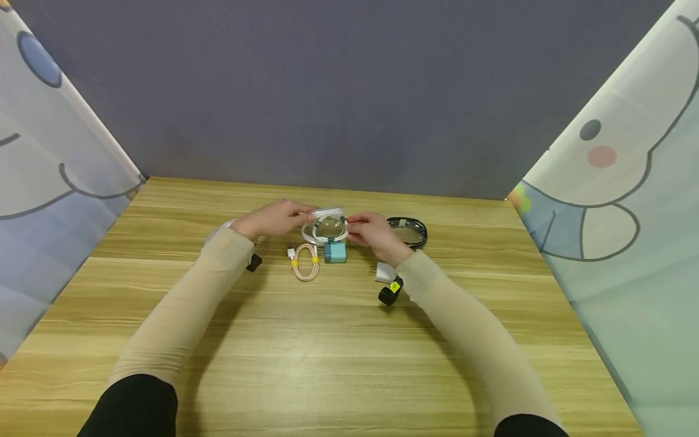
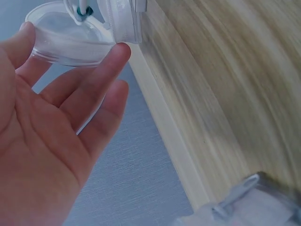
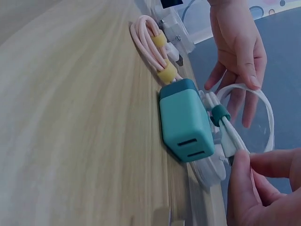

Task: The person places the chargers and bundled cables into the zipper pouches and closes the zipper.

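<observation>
both hands (image 1: 273, 220) (image 1: 373, 233) hold a glossy white coiled cable (image 1: 327, 229).

This looked like a small staged recording booth rather than a lived-in room. A wood-grain table (image 1: 327, 340) stood against a plain grey backdrop (image 1: 349, 91), and cloth panels with cartoon prints (image 1: 617, 182) closed it in on both sides. On the table lay only a few small electronics accessories: a coiled pink cable (image 1: 306, 262) with yellow ties, a teal charger block (image 1: 335, 252), a coiled white cable (image 1: 326, 229), and a clear round container (image 1: 406, 230). Nothing marked it as a kitchen, shop or office.
</observation>
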Demonstrator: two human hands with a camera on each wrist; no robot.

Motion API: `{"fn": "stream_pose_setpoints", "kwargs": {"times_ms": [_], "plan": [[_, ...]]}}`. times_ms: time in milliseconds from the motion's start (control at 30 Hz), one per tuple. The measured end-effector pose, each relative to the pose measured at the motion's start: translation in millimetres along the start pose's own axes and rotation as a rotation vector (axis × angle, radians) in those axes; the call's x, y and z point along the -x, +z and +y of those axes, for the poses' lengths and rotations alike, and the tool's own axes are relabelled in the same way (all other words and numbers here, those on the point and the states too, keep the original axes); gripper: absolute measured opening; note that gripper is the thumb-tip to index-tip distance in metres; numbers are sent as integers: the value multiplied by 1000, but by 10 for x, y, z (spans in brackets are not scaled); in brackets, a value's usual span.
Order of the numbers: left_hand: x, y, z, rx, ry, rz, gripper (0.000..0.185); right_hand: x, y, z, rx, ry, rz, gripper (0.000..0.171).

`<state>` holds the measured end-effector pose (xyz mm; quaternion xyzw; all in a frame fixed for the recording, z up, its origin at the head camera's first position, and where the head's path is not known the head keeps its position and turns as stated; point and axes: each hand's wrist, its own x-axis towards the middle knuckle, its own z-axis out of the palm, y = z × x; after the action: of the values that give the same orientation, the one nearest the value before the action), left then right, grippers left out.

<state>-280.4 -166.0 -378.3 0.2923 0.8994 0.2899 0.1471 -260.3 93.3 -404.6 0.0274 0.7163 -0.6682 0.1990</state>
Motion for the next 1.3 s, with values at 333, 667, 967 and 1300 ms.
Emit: {"fn": "stream_pose_setpoints", "kwargs": {"times_ms": [333,667,967,1300], "plan": [[-23,22,-17,18,9,14,49,-67,94,25,7,-30,82,26],[-32,38,-12,31,39,25,44,-84,148,52,114,-61,79,21],[-22,44,-15,41,17,22,47,-106,149,58,326,-124,66,14],[-7,36,-12,61,5,19,46,-121,135,45,435,-138,59,11]]}}
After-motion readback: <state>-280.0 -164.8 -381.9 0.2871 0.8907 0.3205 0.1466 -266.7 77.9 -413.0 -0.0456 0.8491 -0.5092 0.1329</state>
